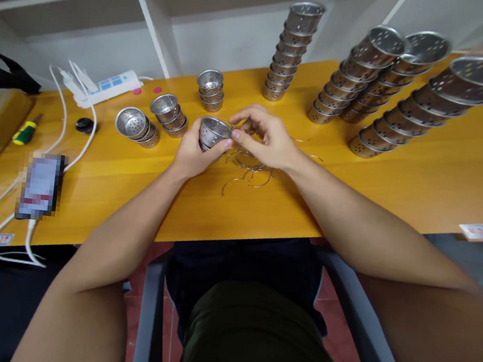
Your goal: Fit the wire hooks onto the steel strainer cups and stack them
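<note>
My left hand point(190, 152) is wrapped round a small perforated metal cup point(212, 133), its thumb along the front near the rim. A second rim shows just below, so another cup may be nested underneath. At the right side of that rim, the thumb of my right hand point(269, 139) meets the cup and its fingers are curled in. Whatever those fingertips pinch is too small to make out. Thin bent metal wires point(250, 176) lie loose on the table under and beside my right hand. Three short stacks of similar cups, one of them a leaning stack point(137, 127), stand left of and behind my hands.
Tall stacks of perforated cups point(374, 131) rise at the right and back of the yellow table point(236, 226). To the left are a power strip point(113, 88), white cables, a phone point(41, 186), a black cap point(85, 125), a screwdriver point(26, 130) and a cardboard box point(0, 121).
</note>
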Demonstrator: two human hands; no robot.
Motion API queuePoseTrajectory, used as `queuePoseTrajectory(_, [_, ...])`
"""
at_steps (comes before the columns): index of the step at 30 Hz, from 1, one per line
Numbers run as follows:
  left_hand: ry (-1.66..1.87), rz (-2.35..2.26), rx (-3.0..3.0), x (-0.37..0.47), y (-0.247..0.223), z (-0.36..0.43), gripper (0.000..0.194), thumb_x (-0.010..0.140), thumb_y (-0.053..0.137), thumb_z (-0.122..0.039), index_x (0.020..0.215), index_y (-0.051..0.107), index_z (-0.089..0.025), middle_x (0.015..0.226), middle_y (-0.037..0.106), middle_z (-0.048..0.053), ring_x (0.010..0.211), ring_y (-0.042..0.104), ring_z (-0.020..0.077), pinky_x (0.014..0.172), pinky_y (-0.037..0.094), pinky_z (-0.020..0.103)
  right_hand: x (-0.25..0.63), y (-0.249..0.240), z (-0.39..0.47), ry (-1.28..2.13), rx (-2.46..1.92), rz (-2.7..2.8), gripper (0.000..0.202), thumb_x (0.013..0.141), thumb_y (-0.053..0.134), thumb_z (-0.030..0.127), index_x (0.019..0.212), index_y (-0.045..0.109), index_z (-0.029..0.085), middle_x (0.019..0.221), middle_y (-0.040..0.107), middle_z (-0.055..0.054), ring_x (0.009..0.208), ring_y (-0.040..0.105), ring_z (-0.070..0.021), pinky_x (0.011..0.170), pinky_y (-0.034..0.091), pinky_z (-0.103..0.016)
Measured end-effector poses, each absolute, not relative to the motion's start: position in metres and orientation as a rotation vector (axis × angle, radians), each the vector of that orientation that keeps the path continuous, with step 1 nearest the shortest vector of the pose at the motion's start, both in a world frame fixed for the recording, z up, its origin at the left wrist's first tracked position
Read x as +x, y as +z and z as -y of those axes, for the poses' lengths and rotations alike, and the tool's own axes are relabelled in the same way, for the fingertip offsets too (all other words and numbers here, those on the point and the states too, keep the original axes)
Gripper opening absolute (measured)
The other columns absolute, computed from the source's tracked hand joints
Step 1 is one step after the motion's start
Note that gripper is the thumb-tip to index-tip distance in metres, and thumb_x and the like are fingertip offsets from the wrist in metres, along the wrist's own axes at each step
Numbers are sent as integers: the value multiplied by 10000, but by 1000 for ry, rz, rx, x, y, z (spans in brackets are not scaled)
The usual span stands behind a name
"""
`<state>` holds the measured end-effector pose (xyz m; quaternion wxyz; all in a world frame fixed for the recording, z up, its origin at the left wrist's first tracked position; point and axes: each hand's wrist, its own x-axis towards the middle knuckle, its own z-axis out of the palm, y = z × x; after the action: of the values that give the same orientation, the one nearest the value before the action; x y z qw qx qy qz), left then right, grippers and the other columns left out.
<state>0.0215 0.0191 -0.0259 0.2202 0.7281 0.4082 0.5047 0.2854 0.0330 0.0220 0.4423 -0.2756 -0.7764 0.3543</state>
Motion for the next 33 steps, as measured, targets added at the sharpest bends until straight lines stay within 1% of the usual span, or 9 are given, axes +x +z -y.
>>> queuePoseTrajectory(3, [1423,-1136,2023,19,-28,-22,890,983,948,-1009,1400,767,-244,1274,867,122,1228,885,362,1187,766,598,286,17,-35,793,-642,2007,541,1162,852,829,1241,914,297,1395,838,-138,1311,772,-354,1159,696,-539])
queuePoseTrajectory(6, [1438,-1134,2063,19,-31,-23,917,966,953,-1021,1415,765,-244,1269,864,110,1176,885,344,1151,775,585,287,10,-40,811,-590,2018,473,1182,855,749,1264,959,296,1459,840,-144,1393,767,-377,1229,676,-586])
queuePoseTrajectory(14, [1427,-1055,2176,17,-38,-27,907,1046,910,-977,1566,705,-262,1367,841,117,1231,874,331,1183,738,546,281,3,-37,961,-534,2033,681,1110,842,971,1281,1015,335,1601,797,-137,1506,757,-402,1337,665,-608])
queuePoseTrajectory(19, [1433,-1012,2203,16,-41,-31,923,1057,913,-955,1626,680,-267,1411,849,126,1224,887,338,1174,749,561,271,0,-31,879,-554,1942,886,1064,889,985,1635,853,307,1596,822,-173,1443,787,-423,1354,658,-665])
queuePoseTrajectory(23, [1408,-975,2219,15,-48,-37,1130,930,1070,-917,1744,590,-297,1596,802,166,1438,859,410,1303,706,619,279,2,-37,795,-618,1963,1155,979,966,991,1866,654,322,1690,755,-184,1546,744,-484,1352,665,-710])
queuePoseTrajectory(26, [1401,-991,2241,11,-54,-40,1416,743,1207,-887,1829,485,-335,1693,735,179,1572,796,452,1393,647,637,296,6,-51,641,-729,2001,1127,950,1054,877,1854,659,332,1747,694,-194,1684,645,-549,1386,643,-752])
queuePoseTrajectory(28, [1370,-1012,2259,7,-56,-40,1528,678,1259,-840,1866,435,-346,1666,723,176,1567,791,455,1409,631,639,306,7,-66,557,-847,2007,1056,959,1090,758,1825,675,319,1767,659,-213,1709,620,-568,1406,630,-773])
queuePoseTrajectory(30, [1318,-993,2284,5,-57,-37,1545,700,1285,-761,1893,393,-349,1625,718,170,1522,809,441,1384,650,633,310,7,-84,489,-968,2027,1011,958,1112,603,1808,681,266,1752,648,-239,1698,631,-572,1439,602,-789])
queuePoseTrajectory(33, [1272,-896,2330,6,-53,-34,1407,827,1258,-632,1884,373,-351,1615,703,162,1501,817,415,1328,693,599,301,9,-109,453,-1084,2094,920,933,1102,396,1745,727,179,1700,694,-262,1643,687,-551,1471,572,-770])
